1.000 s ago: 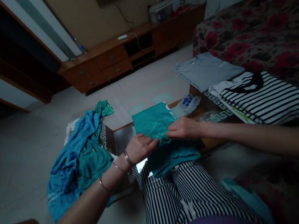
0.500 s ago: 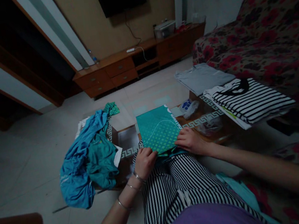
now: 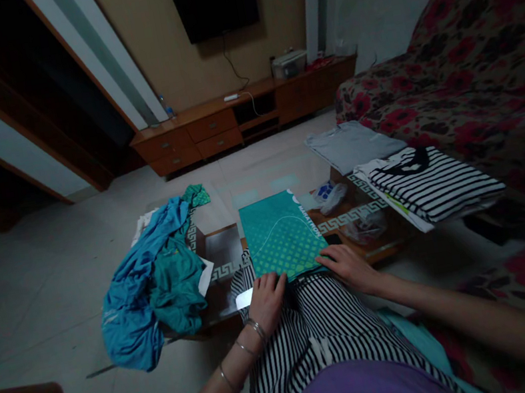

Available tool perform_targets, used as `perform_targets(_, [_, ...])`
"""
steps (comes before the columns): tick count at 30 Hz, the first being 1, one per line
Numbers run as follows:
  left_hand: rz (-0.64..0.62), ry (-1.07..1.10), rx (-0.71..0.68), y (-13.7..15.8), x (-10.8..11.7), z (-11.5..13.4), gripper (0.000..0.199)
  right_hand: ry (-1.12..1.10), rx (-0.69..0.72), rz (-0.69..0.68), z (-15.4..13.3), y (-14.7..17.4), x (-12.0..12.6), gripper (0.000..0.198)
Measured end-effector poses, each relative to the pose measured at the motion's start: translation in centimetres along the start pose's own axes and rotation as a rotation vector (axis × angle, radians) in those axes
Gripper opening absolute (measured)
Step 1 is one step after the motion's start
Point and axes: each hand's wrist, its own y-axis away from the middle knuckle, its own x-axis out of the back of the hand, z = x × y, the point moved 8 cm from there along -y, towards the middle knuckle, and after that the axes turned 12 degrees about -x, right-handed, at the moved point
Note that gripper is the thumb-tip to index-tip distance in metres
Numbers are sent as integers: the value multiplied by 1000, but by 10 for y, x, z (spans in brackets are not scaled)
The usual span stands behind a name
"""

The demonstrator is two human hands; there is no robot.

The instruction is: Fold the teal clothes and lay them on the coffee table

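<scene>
A folded teal shirt (image 3: 280, 237) with a dotted pattern lies flat on the low glass-topped table (image 3: 222, 258), its near edge over my striped lap. My left hand (image 3: 269, 298), with bracelets on the wrist, presses on the shirt's near left corner. My right hand (image 3: 350, 265) rests on its near right corner. The fingers of both lie flat on the cloth and grip nothing.
A heap of blue and teal clothes (image 3: 153, 283) hangs over the table's left end. Folded striped shirts (image 3: 435, 183) and a grey shirt (image 3: 349, 144) lie at the right beside the floral sofa (image 3: 474, 71). A plastic bag (image 3: 331, 196) sits behind. A wooden cabinet (image 3: 229, 121) lines the wall.
The teal shirt's lower half has been folded up, so it now lies as a neat rectangle. Both hands slid back toward me to its near edge.
</scene>
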Motion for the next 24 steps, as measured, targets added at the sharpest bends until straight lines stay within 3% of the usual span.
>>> perform_targets(6, [-29, 30, -78, 6, -5, 13, 32, -52, -2, 66, 3, 11, -10, 22])
perform_targets(9, [-35, 53, -108, 14, -3, 20, 27, -97, 59, 44, -5, 14, -1, 18])
perform_targets(11, [3, 75, -91, 16, 11, 20, 24, -168, 76, 30, -10, 11, 15, 18])
perform_targets(14, [176, 241, -4, 15, 63, 5, 27, -341, 30, 36, -14, -3, 56, 20])
perform_targets(17, [360, 488, 101, 10, 140, -20, 32, -534, -80, 81, -14, -30, 115, 19])
perform_targets(21, [527, 645, 194, -5, 241, -48, 27, -760, -244, 144, -12, -74, 194, 15])
perform_targets(24, [620, 764, 259, -16, 283, -69, 29, -865, -261, 168, -10, -108, 235, 24])
